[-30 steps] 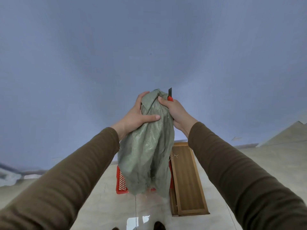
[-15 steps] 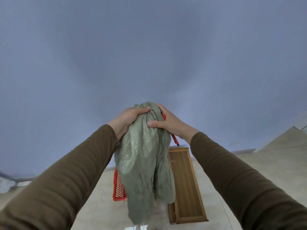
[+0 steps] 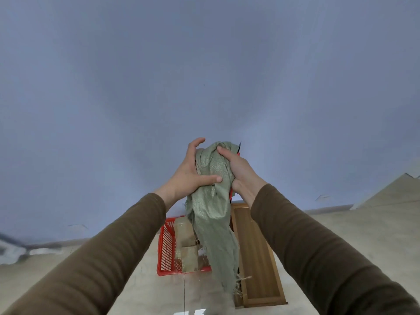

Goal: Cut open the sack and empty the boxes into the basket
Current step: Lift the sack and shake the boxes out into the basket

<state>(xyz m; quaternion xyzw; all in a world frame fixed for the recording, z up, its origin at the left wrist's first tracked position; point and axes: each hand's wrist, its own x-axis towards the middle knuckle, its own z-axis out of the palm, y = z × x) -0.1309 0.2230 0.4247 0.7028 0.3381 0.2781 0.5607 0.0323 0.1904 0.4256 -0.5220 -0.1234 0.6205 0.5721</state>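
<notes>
I hold a limp green woven sack (image 3: 212, 214) up in front of me, its frayed cut end hanging down. My left hand (image 3: 189, 173) grips the bunched top from the left, thumb pressed across the fabric and fingers partly spread. My right hand (image 3: 237, 170) clutches the top from the right together with a red utility knife (image 3: 238, 149), whose dark blade tip sticks out above the hand. Below on the floor stands a red plastic basket (image 3: 167, 248) with brown cardboard boxes (image 3: 185, 242) lying inside it.
A long wooden tray-like frame (image 3: 256, 253) lies on the pale tiled floor just right of the basket, partly behind the sack. A plain blue-grey wall fills the upper view. A raised ledge rises at the far right.
The sack has been gathered up shorter and swung right, uncovering the basket and the boxes in it. My hands shifted their hold on the top, and the knife blade points up again.
</notes>
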